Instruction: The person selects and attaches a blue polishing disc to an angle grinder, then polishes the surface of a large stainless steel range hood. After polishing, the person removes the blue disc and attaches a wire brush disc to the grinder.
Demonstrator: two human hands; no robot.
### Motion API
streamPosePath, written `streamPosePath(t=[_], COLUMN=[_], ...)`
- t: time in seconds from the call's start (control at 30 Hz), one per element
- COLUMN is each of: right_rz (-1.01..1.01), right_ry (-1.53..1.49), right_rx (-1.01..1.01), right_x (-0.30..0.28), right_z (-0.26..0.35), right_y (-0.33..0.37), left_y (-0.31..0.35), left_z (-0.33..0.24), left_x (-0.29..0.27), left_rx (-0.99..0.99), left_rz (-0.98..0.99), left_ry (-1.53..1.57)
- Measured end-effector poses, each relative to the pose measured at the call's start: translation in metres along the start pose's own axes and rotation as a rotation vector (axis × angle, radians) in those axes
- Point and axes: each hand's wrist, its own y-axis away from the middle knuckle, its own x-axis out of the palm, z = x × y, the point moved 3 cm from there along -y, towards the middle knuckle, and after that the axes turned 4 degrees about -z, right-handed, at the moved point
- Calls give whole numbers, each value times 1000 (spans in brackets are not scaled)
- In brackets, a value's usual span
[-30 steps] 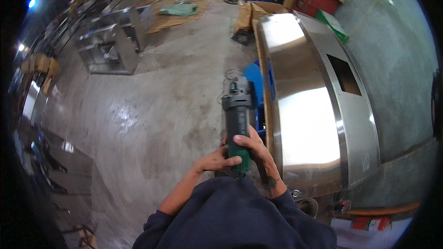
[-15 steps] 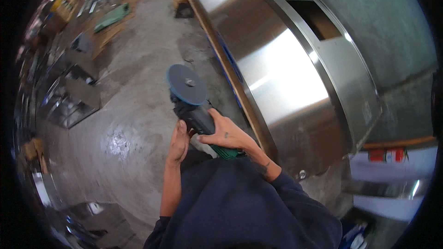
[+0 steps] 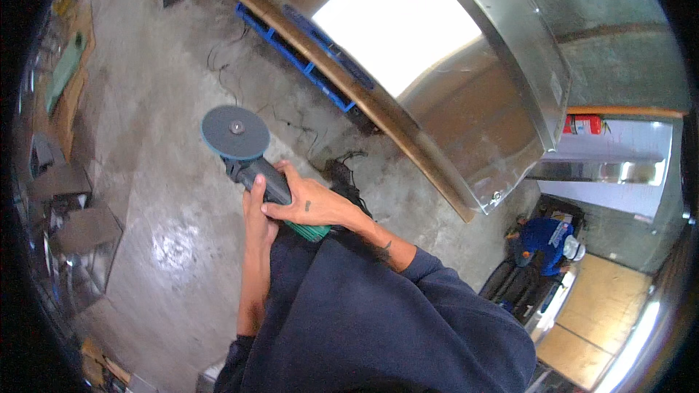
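Observation:
An angle grinder (image 3: 268, 180) is in both my hands in front of my body, tilted up and to the left. Its round grey disc (image 3: 224, 136) has a blue rim and a metal nut in the middle, and faces up. My right hand (image 3: 313, 202) is closed around the dark body from the right, thumb across the top. Against the body's left side, my left hand (image 3: 258, 209) grips with its thumb on top; the other fingers are mostly hidden underneath. The green rear end (image 3: 312, 231) shows below my right hand, close to my dark top.
A workbench with a wooden edge (image 3: 378, 111) and a shiny steel sheet (image 3: 451, 102) stands at the right. A blue frame (image 3: 306, 65) lies under it, with dark cables (image 3: 349, 182) on the floor. Steel boxes (image 3: 87, 229) stand left. A co-worker (image 3: 547, 244) bends down at the lower right.
My view has turned right, so the bench sits higher and a co-worker has come into sight. The grinder appears further left, and my left hand now lies closer along its body.

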Motion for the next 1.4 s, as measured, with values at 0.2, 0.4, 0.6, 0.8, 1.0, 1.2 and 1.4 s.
streamPosePath(t=[0.2,0.4,0.6,0.8,1.0,1.2,1.4], right_rz=[-56,23,-40,-280,-429,-307,-241], right_ry=[-124,-134,-68,168,379,303,84], right_rx=[11,64,-216,-428,-306,-338,-290], right_x=[30,39,23,15,19,26,35], right_z=[13,-65,-172,-258,-343,-416,-424], right_y=[-61,-157,-288,-388,-439,-465,-469], left_y=[-56,-164,-306,-422,-495,-539,-550], left_z=[-35,-3,41,86,139,192,193], left_x=[-34,-88,-127,-154,-187,-228,-226], left_rx=[-26,2,259,314,354,291,291], left_rz=[47,88,95,99,34,93,205], left_ry=[5,18,-71,-48,0,33,4])
